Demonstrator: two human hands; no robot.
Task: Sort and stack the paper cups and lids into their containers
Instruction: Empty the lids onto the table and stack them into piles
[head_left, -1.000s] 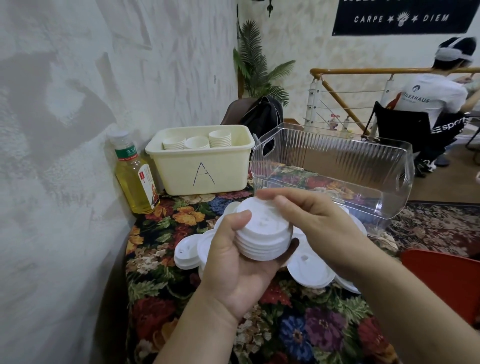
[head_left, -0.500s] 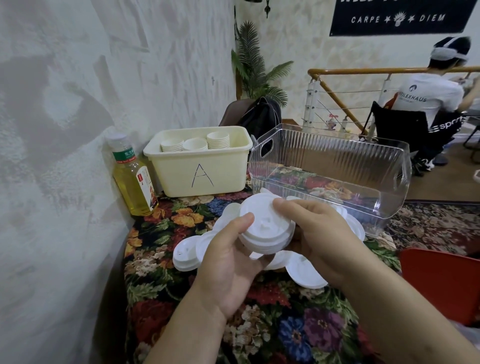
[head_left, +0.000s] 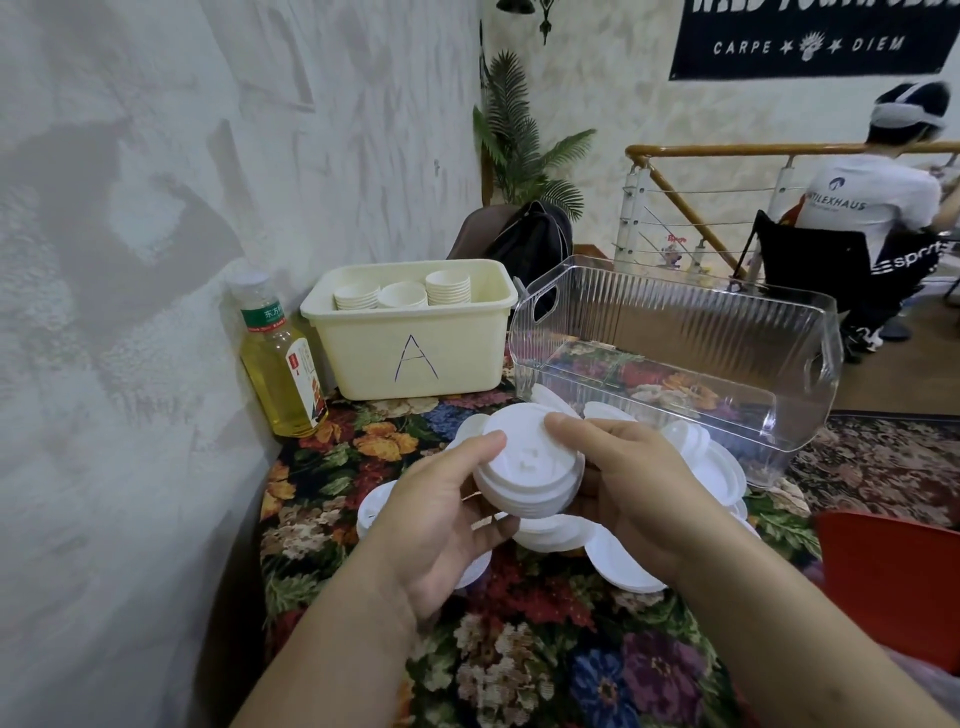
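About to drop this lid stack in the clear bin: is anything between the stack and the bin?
Nothing visible blocks it. Both hands, left and right, hold the lid stack in front of the clear bin, whose inside looks empty; loose lids lie against its near wall.

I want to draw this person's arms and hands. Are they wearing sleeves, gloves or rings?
No. Both forearms are bare right down to the picture's bottom edge, so no sleeves show. The left hand and the right hand wear no gloves, and no rings, watch or bracelet show. The fingernails look short and plain.
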